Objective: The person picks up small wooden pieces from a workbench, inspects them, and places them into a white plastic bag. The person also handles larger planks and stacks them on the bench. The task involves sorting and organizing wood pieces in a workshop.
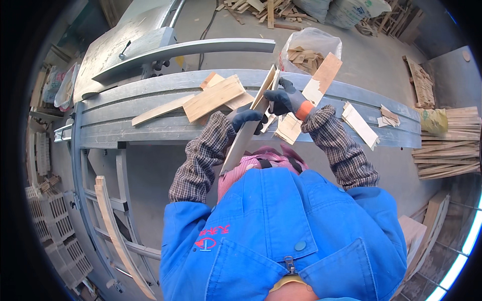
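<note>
Both my hands wear dark work gloves, with checked sleeve covers above them. My left hand [246, 119] is wrapped round a few thin wooden boards [243, 144], held on edge and slanting from the bench toward my body. My right hand [288, 98], in a glove with an orange cuff, is closed at the boards' upper part; its fingertips are partly hidden. Just right of it a longer plank [326, 72] with a ragged pale patch lies across the bench. Several loose wooden pieces [213, 98] lie crossed on the bench left of my hands.
The grey metal bench [175, 80] runs across in front of me, with a metal rail [201, 47] beyond its left part. Broken offcuts [360, 123] lie on its right end. A plastic bag of scraps [316, 37] stands behind it. Stacked wood strips [452, 145] are at the right.
</note>
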`<move>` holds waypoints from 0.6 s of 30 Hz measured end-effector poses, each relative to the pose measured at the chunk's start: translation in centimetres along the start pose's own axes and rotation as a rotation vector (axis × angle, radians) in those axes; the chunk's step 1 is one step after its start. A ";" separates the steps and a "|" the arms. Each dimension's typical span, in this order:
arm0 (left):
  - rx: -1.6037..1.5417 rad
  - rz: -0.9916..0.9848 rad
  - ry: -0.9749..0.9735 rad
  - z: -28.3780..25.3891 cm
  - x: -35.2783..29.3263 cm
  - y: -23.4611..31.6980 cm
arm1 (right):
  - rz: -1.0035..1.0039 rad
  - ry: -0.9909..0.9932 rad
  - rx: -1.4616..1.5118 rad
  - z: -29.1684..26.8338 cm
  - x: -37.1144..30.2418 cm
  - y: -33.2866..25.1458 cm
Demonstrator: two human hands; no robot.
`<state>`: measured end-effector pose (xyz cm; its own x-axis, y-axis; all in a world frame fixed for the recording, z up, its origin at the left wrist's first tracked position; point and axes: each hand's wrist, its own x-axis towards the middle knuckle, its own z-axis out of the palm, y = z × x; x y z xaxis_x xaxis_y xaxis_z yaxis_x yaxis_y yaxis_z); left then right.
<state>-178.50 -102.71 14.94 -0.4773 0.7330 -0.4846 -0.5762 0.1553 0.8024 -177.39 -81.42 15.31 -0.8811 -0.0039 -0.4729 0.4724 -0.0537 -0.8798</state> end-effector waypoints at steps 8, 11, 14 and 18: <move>-0.281 0.018 -0.181 -8.6 0.7 -2.6 | -0.041 -0.068 0.356 -9.4 -1.3 4.2; -0.331 0.064 -0.121 -8.0 1.8 -2.6 | 0.167 0.019 0.102 -10.3 -2.2 4.2; -0.337 0.096 -0.102 -5.4 3.4 -2.2 | 0.145 -0.032 -0.023 -11.2 -0.4 4.9; -0.361 0.079 -0.112 -3.7 6.9 -1.9 | 0.084 0.060 0.392 -17.7 6.8 1.3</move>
<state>-183.16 -100.40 8.74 -0.4652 0.8046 -0.3691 -0.7470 -0.1330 0.6514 -182.36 -63.86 10.15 -0.8314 0.0332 -0.5546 0.4883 -0.4327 -0.7578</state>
